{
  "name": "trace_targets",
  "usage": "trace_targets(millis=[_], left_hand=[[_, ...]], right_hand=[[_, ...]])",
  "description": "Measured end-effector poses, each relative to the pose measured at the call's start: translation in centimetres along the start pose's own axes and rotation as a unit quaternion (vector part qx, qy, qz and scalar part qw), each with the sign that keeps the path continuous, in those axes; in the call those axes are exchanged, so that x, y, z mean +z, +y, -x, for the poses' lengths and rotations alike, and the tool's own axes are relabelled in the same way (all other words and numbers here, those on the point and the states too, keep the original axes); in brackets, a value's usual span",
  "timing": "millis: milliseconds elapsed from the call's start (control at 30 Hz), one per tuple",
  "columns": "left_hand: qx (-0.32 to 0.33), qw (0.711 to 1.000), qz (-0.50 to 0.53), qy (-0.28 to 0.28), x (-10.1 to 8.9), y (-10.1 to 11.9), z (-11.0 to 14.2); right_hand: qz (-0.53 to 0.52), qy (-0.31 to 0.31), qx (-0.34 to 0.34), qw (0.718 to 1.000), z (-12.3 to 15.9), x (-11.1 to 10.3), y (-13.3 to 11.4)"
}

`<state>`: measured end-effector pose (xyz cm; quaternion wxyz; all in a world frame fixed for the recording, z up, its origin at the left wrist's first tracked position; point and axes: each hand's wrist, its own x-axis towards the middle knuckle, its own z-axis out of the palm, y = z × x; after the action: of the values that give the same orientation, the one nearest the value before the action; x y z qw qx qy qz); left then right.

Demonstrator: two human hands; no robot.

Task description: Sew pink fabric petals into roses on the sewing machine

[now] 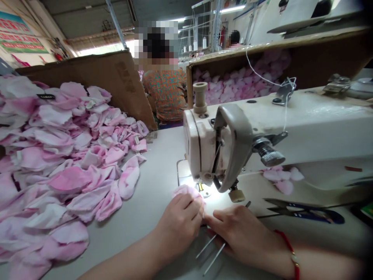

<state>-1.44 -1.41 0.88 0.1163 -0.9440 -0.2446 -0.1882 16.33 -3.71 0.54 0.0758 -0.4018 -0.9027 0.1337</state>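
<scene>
The left hand (178, 222) is clenched, its fingers curled over a pink fabric piece (186, 191) that sits on the table (151, 194) just in front of the sewing machine's needle, while the right hand (234, 229) lies close beside it, fingertips at the fabric's edge (whether they actually grip it is hidden). Two thin metal rods (210, 251) poke out from under the right hand, which wears a red bracelet (292, 252). Just to the right lie scissors with dark blue handles (305, 212), and a few pink pieces (281, 177) rest against the sewing machine (305, 132), with a thread spool (200, 97) on top. A large heap of pink pieces (67, 155) covers the left of the table, and a cardboard box (326, 66) behind the machine is full of more, so many pieces lie apart from the one in hand. A small black tag (46, 96) on the heap and a banner (25, 39) on the far wall carry writing, but neither is legible. Beyond, a co-worker (166, 93) in a patterned top sits facing away.
</scene>
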Motion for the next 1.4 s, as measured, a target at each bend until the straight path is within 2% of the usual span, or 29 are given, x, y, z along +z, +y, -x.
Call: trace_targets(millis=[133,300,400,467,600,733,967,1100,1267,1400], left_hand=[[0.022,0.998,-0.058,-0.006,0.5,0.4,-0.2],[-0.030,0.998,-0.038,-0.034,0.2,0.5,-0.3],[-0.048,0.997,-0.021,-0.048,0.1,0.6,0.0],[-0.049,0.997,-0.022,-0.057,0.1,0.7,0.3],[-0.041,0.996,-0.043,-0.073,0.3,0.9,0.8],[-0.032,0.996,-0.056,-0.066,0.5,1.2,1.1],[-0.037,0.998,-0.054,-0.025,1.2,0.0,-0.2],[-0.043,0.998,-0.039,-0.008,1.8,-0.8,-0.8],[-0.046,0.998,-0.037,-0.017,1.8,-1.0,-0.7],[-0.035,0.998,-0.011,-0.050,1.4,-1.0,-0.5]], right_hand=[[0.005,-0.009,0.002,1.000,-0.1,0.1,0.0],[-0.006,-0.016,0.016,1.000,0.2,-0.5,-0.1],[-0.063,-0.031,0.003,0.998,0.9,-1.8,1.1],[-0.076,-0.017,0.010,0.997,1.3,-2.6,2.4],[0.038,0.068,0.100,0.992,1.2,-2.4,4.2],[0.098,0.092,0.103,0.986,0.8,-1.1,4.0],[0.154,0.117,0.139,0.971,-0.2,-1.5,4.9],[0.152,0.096,0.156,0.971,-0.8,-2.0,5.0],[0.131,0.087,0.148,0.976,-0.8,-1.6,5.2],[0.130,0.096,0.134,0.978,-0.6,-1.1,5.5]])
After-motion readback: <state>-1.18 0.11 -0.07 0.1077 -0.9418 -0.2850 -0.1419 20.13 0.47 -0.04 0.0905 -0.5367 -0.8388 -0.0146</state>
